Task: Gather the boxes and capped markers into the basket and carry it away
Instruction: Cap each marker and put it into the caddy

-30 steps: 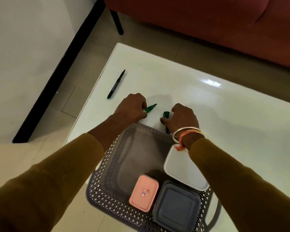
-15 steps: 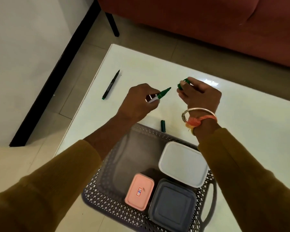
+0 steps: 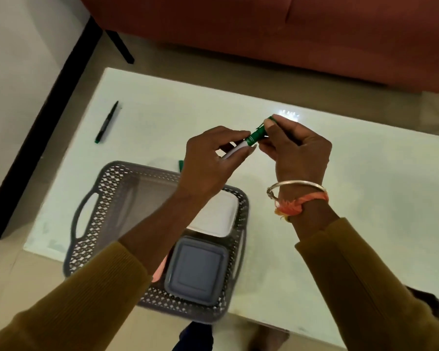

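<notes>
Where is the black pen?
The black pen lies alone on the white table, near its far-left corner, beyond the grey basket and left of both hands.

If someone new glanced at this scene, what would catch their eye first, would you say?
Above the middle of the white table, the left hand and right hand join a green cap to a marker. Nearer the person, a grey basket holds lidded boxes, and a dark pen lies alone at the far left.

Green-capped white marker (image 3: 249, 143), grey lattice-patterned basket (image 3: 107, 188), white box (image 3: 218, 216), grey box (image 3: 195, 269), mustard sleeves (image 3: 86, 295).
</notes>
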